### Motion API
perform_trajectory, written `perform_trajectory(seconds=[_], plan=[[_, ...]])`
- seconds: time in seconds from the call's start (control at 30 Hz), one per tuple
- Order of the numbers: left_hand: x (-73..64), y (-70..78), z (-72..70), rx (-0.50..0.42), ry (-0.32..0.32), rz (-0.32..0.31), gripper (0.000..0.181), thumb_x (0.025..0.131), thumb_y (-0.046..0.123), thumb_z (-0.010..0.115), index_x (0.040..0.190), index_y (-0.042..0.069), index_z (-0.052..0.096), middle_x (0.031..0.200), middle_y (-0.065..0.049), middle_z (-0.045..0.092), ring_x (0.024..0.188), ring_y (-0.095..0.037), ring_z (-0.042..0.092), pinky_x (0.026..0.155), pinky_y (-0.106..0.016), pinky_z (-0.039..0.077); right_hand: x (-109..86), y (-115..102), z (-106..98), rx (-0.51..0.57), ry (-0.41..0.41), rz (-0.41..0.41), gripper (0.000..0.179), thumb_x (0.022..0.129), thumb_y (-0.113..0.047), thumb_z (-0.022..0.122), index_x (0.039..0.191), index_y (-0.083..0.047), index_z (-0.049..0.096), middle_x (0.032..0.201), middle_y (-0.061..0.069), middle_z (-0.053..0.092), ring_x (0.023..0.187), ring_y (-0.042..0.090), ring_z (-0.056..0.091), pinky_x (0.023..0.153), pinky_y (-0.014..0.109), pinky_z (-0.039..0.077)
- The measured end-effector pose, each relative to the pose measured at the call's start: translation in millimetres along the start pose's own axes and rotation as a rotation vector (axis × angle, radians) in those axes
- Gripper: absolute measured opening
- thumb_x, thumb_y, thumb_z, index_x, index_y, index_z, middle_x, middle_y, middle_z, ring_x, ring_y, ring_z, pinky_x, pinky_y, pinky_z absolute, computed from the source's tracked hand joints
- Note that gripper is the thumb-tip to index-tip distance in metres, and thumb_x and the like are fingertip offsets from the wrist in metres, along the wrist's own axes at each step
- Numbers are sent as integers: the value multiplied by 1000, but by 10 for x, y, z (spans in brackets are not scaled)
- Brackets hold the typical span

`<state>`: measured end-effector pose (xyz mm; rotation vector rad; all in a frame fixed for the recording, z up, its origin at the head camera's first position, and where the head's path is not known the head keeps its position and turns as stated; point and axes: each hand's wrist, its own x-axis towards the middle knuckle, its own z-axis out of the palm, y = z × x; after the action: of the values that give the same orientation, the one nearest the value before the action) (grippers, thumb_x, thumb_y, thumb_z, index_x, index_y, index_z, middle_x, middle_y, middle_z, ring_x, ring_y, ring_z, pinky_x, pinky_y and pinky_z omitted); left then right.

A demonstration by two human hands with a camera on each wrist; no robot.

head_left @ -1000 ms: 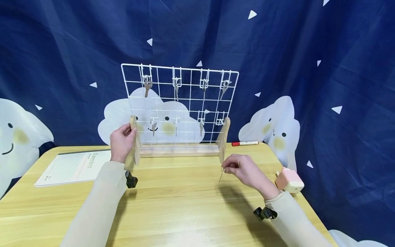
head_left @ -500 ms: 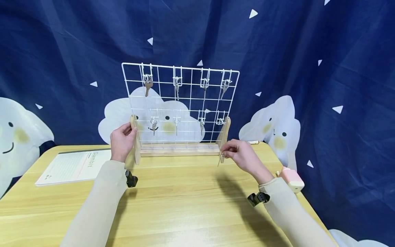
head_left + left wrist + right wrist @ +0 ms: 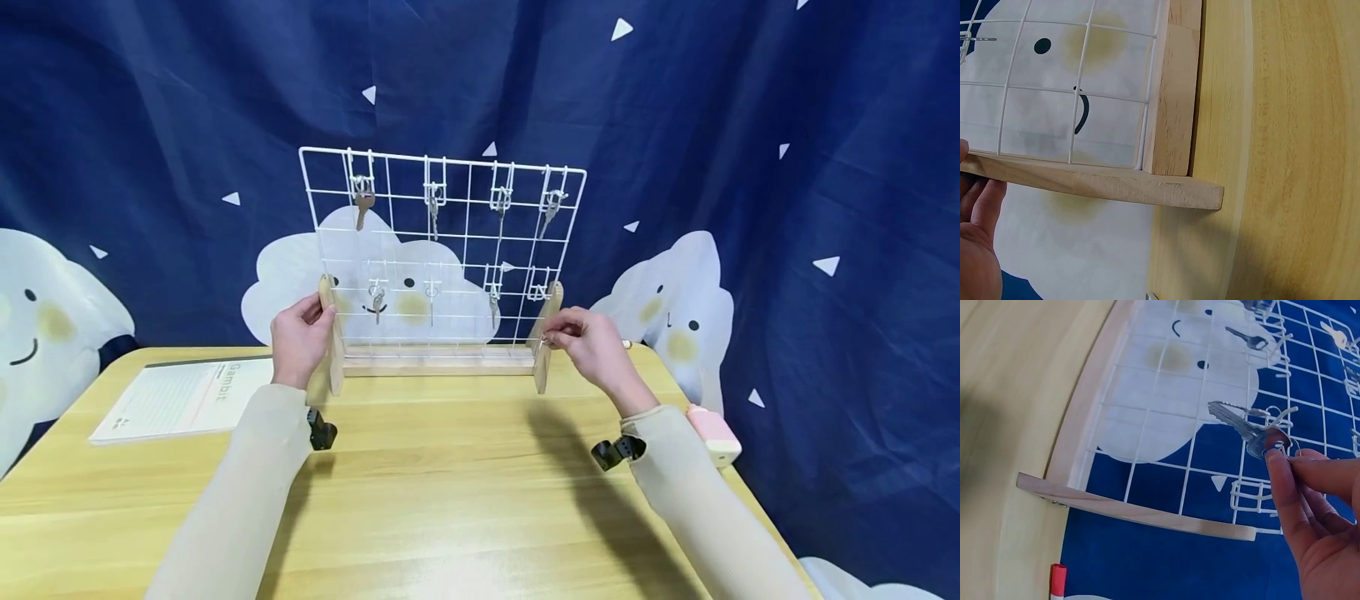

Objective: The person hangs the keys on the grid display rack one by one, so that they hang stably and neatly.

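Note:
A white wire grid rack (image 3: pixel 467 225) stands in a wooden base. Its left wooden side post (image 3: pixel 1085 181) is pinched by my left hand (image 3: pixel 302 340), thumb on one face and fingers on the other. Close to the right side post (image 3: pixel 550 337), my right hand (image 3: pixel 596 350) holds a silver key (image 3: pixel 1250 434) by its ring between thumb and fingertips. In the head view that key is mostly hidden. Several other keys hang on the grid's hooks, such as the brown key (image 3: pixel 363 207). The lower right hook (image 3: pixel 538 292) bears no key.
A notebook (image 3: pixel 183 400) lies on the table (image 3: pixel 442 467) left of the rack. A red-capped marker (image 3: pixel 1058 581) is behind my right hand. A pink and white block-like object (image 3: pixel 712 437) stands at the right edge. Dark blue cloth (image 3: pixel 465 67) hangs behind.
My right hand has risen and moved forward with the key, from above the table to beside the right side post. The left hand keeps its hold on the left post.

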<state>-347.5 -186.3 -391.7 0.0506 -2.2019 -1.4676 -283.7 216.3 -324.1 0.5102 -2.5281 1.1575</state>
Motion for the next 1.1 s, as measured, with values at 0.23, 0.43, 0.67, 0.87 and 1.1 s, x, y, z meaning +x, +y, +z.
perform_trajectory(seconds=[0.23,0.43,0.67,0.87,1.1], plan=[[0,0,-1,13,2,-7,40,98,14,61,135,-1,57,129,-20,60,118,-28,59,98,-34,50,119,-20,-23,-7,36,34,10,90,5,67,92,-2,74,89,11,71,75,24,70,50,23,49],[-11,-9,-9,11,4,8,40,98,14,62,133,-3,58,127,-21,61,118,-30,59,97,-35,51,186,-31,-39,51,70,61,13,90,9,64,94,1,74,92,13,71,78,26,71,55,22,57],[10,4,-1,21,6,15,40,98,14,62,133,-3,58,127,-21,61,117,-29,59,97,-35,51,254,0,-88,96,130,50,13,89,15,61,96,10,71,94,20,68,81,31,69,73,36,61],[16,-5,1,11,8,12,40,98,13,63,134,-3,58,127,-21,61,117,-29,59,97,-34,51,301,32,-96,90,146,55,13,89,16,61,96,10,70,95,19,68,82,29,68,73,31,61],[8,-5,9,2,3,3,40,97,11,63,134,-3,57,128,-22,60,118,-29,59,97,-34,51,326,40,-84,50,180,60,13,90,12,63,96,5,72,95,16,69,81,26,68,72,26,60]])
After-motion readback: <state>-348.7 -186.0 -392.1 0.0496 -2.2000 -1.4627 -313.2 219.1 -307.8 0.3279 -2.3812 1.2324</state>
